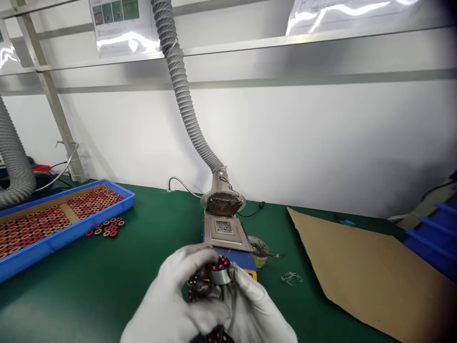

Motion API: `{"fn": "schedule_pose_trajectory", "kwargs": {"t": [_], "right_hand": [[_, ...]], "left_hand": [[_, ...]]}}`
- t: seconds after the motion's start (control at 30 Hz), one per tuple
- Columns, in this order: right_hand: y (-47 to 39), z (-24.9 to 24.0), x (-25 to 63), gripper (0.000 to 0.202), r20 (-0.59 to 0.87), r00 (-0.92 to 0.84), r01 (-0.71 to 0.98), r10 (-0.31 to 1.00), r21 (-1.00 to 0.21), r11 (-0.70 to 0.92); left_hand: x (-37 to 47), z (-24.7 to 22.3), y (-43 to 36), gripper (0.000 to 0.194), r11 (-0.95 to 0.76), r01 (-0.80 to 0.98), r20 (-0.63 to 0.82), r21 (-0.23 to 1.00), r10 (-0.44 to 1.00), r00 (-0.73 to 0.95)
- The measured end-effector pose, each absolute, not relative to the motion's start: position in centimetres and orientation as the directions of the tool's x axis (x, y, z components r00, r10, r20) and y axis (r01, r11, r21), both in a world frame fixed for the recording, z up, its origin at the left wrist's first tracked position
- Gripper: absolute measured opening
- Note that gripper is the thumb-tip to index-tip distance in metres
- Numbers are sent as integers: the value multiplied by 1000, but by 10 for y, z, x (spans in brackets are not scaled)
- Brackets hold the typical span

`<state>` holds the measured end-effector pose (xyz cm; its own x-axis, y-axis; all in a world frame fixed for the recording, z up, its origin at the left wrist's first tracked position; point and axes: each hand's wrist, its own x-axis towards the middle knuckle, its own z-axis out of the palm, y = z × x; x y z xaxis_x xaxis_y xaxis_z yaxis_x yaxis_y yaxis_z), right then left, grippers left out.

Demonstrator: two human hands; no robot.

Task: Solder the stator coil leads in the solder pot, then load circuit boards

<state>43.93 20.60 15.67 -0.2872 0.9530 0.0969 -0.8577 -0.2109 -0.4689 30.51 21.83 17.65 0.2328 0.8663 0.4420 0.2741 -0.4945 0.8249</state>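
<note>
I saw the left hand [174,295] and right hand [262,305] wearing plain white gloves [160,305], smooth across the backs, wrinkled and greyish in the folds.

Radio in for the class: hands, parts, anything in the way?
Left hand blurred, curled about dark parts. Right hand holding silver-banded part. Metal-topped device just beyond hands.

Left hand [171,295]: white-gloved, here in front, fingers [193,257] bent inward, a blur at the tips!
Right hand [259,302]: gloved too, close alongside, angled forward and leftward.
</note>
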Motion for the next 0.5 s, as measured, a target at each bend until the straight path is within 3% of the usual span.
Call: {"fn": "schedule_pose_trajectory", "kwargs": {"t": [0.03,0.1,0.23,0.4,0.5], "right_hand": [[206,156,438,16,99,-274,-870,957,-450,-203],[207,155,438,16,72,-299,-868,952,-436,-240],[208,156,440,25,20,-371,-812,928,-491,-315],[207,156,440,29,28,-332,-785,943,-562,-259],[210,158,436,29,36,-325,-788,945,-564,-249]], "left_hand": [[307,176,219,52,-534,284,471,796,842,263],[310,174,221,36,-590,222,539,776,804,251],[310,170,225,10,-605,13,600,796,792,111],[305,174,223,11,-534,-96,525,840,845,-100],[308,178,224,16,-469,-39,470,883,880,68]]}}
